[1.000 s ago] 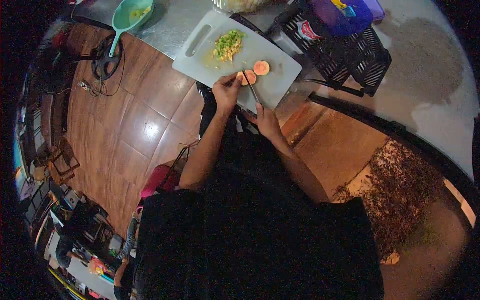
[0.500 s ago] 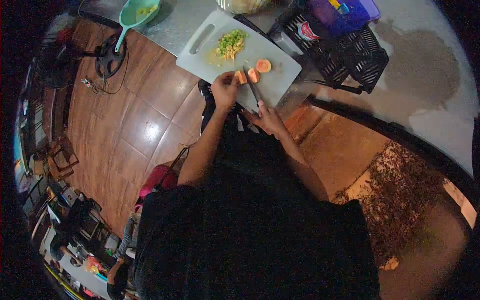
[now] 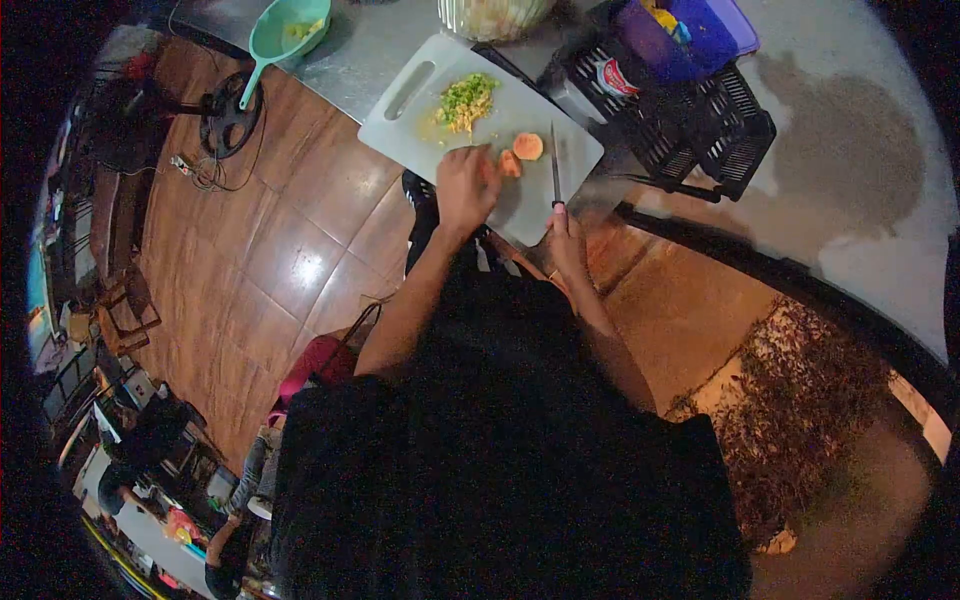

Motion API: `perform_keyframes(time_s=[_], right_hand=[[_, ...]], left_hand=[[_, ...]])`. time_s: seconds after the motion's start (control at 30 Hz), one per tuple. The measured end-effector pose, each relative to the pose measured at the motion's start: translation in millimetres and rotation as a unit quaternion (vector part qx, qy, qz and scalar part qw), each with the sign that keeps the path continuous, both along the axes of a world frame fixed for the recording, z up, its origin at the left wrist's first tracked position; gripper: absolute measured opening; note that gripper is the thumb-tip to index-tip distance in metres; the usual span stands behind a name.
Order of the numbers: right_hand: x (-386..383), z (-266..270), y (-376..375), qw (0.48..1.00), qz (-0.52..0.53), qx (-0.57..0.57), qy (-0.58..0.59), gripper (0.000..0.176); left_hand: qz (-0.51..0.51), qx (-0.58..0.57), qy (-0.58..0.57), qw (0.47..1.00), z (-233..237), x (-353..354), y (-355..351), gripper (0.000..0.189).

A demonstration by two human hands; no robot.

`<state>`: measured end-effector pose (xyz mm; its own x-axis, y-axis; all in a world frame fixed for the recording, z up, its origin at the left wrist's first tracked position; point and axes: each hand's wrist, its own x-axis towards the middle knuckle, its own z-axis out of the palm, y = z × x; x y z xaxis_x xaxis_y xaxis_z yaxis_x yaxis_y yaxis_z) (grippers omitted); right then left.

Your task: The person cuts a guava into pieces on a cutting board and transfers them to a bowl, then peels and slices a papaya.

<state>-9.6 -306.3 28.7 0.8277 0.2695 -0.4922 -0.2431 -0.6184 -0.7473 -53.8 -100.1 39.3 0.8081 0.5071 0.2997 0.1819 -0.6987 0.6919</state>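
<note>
On the white cutting board (image 3: 395,135) lie a tomato half (image 3: 528,147), cut face up, and a smaller tomato piece (image 3: 510,163) touching it. My left hand (image 3: 467,190) is over the board just left of them. Its fingers are curled around what looks like another tomato piece, mostly hidden by the fingers. My right hand (image 3: 565,240) grips the handle of a knife (image 3: 556,165) at the board's near right edge. The blade points away from me, to the right of the tomato and apart from it. A chopped green and yellowish pile (image 3: 466,102) sits farther back on the board.
Behind the board stands a clear ribbed bowl (image 3: 495,15). A green handled strainer (image 3: 290,30) with pale pieces is at the back left. Black plastic crates (image 3: 680,125) and a purple container (image 3: 690,40) stand at the right. Other people (image 3: 225,545) are at the lower left.
My right hand has carried the knife rightward, away from the tomato pieces. My left hand has shifted slightly right, its fingers now covering the piece that was visible beside them.
</note>
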Motion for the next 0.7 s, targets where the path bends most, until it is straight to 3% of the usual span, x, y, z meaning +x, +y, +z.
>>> perform_keyframes(time_s=[0.03,0.2,0.27,0.4,0.47,0.7], right_hand=[[2,4,2,1.0,0.005,0.001,-0.014,0.05],[11,-9,2,0.999,0.024,0.01,-0.023,0.05],[14,-13,4,1.0,0.025,-0.012,0.001,0.049],[17,4,11,0.998,0.05,-0.024,-0.018,0.049],[15,-5,8,0.995,0.05,-0.004,-0.09,0.05],[22,-7,12,0.994,0.074,-0.042,-0.071,0.052]], left_hand=[[-0.037,-0.021,0.07,0.997,12,5,-1,0.041],[-0.074,0.029,0.037,0.996,4,34,-7,0.052],[-0.078,0.032,0.097,0.992,-5,42,-5,0.055],[-0.095,0.022,0.107,0.989,-17,49,-5,0.055],[-0.081,0.019,0.1,0.991,-21,49,-9,0.052],[-0.044,-0.03,0.088,0.995,-22,51,-17,0.044]])
